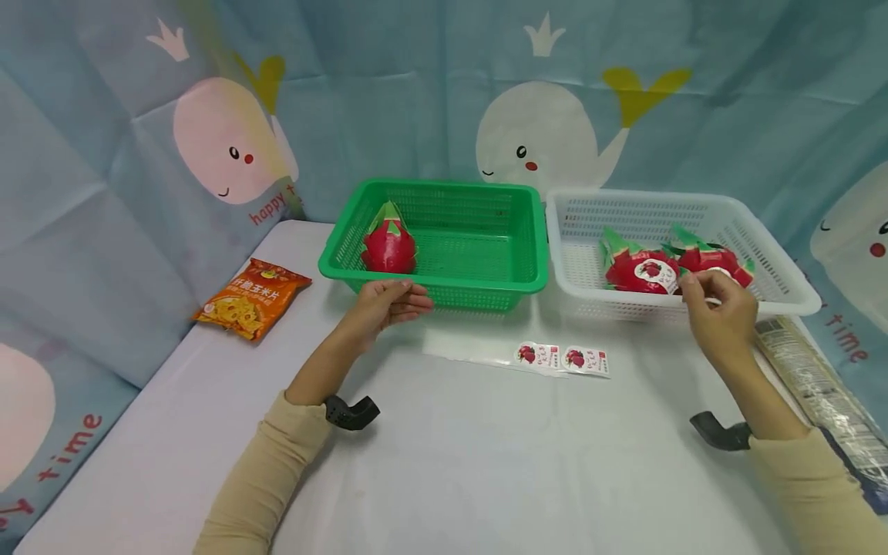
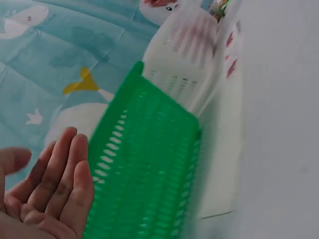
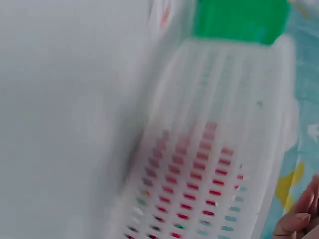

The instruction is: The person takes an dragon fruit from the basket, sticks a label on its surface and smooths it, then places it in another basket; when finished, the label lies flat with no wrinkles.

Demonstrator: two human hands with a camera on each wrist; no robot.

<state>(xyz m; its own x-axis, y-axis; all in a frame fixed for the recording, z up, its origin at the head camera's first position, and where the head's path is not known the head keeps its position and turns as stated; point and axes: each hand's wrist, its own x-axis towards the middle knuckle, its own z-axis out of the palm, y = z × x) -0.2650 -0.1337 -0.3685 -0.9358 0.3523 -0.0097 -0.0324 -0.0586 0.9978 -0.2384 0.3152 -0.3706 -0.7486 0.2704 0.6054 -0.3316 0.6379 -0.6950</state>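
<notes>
My left hand [image 1: 390,307] is just in front of the green basket [image 1: 433,287], its fingers fairly straight and holding nothing. In the left wrist view the palm shows beside the basket's side wall. One red dragon fruit [image 1: 390,248] with green tips stands inside, at the left end. At the front rim of the white basket [image 1: 784,270] is my right hand [image 1: 724,312], fingers loosely bent, nothing seen in them. Behind it lie a dragon fruit [image 1: 634,270] with a round white label and a second dragon fruit [image 1: 737,266], partly hidden by the hand.
Two round-printed stickers [image 1: 586,361] on a backing strip lie on the white table [image 1: 513,470] before the baskets. An orange snack bag [image 1: 251,301] lies at the left. A long clear-wrapped package [image 1: 825,385] lies at the right edge. A whale-print cloth [image 1: 409,85] hangs behind.
</notes>
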